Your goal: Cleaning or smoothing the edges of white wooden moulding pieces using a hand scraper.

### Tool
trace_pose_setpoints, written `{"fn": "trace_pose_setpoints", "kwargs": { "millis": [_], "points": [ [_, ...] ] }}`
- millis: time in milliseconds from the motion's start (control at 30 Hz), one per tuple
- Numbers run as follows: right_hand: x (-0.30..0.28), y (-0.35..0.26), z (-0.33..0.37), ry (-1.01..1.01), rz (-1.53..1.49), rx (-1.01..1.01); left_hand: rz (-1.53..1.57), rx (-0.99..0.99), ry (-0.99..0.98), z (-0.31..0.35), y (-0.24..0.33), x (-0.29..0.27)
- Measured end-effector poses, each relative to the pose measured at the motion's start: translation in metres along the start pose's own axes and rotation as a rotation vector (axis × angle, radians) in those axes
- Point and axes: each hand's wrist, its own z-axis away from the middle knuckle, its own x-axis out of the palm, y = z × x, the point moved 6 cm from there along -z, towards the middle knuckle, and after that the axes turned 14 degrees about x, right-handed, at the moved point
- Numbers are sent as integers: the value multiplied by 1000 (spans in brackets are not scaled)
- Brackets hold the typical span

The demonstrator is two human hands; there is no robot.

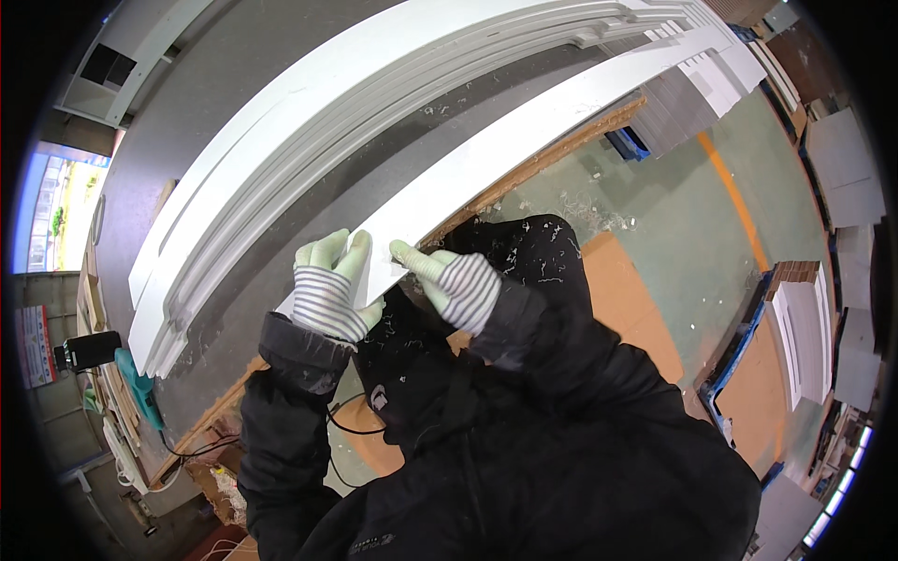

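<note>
The white board point(477, 173) runs from 8 toward 2 o'clock; the left hand point(329, 288) is nearer its 8-o'clock end. That grip half-curls over the board; the right hand point(443, 280) rests one digit on its edge. Whether either clasps, I cannot tell. Grey tabletop point(220, 117) spreads toward 10, green floor point(669, 210) toward 2.

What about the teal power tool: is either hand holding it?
No: the left hand and right hand are both on the white panel, well away from the teal power tool.
</note>
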Motion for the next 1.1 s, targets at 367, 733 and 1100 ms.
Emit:
{"fn": "trace_pose_setpoints", "kwargs": {
  "millis": [367,733,1100],
  "points": [
    [28,32,16,-1054,174,384,12,-55,-67,-9,-1,-2],
    [12,1,20,232,2,82,595,-240,-330,-2,-47,-6],
    [92,-88,30,-362,294,118,1063,-658,-159,3,-67,6]
  ]
}}
